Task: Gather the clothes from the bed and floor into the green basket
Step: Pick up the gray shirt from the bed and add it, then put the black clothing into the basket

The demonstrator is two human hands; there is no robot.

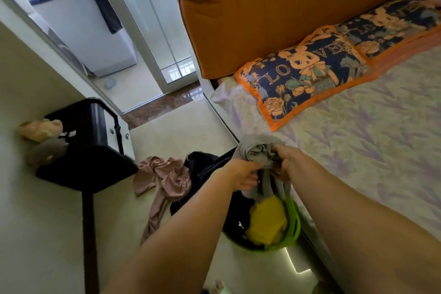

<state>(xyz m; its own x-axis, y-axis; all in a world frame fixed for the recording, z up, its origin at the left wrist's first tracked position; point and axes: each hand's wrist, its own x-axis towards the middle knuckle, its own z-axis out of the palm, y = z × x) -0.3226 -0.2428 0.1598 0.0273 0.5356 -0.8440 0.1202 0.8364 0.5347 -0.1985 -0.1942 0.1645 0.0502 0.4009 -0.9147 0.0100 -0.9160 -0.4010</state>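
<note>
Gathering partly done. Green basket [294,219], on the floor just beside the bed [358,131]: one yellow garment [267,219] inside, dark clothing [214,169] spilling over its far rim. One grey garment [259,150], bunched above the basket, gripped by left hand [243,174] and right hand [287,157], fingers curled into the cloth. Remaining: one pink garment [167,179] on the floor beyond the basket. Bed shows no loose clothes.

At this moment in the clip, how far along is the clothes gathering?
Partly done. A yellow garment and dark clothes already lie in the green basket. In hand: the left hand and right hand both grip a grey garment above the basket. Left: a pink garment and a dark garment lie on the floor beside the basket. The visible bed surface shows no loose clothes.
</note>
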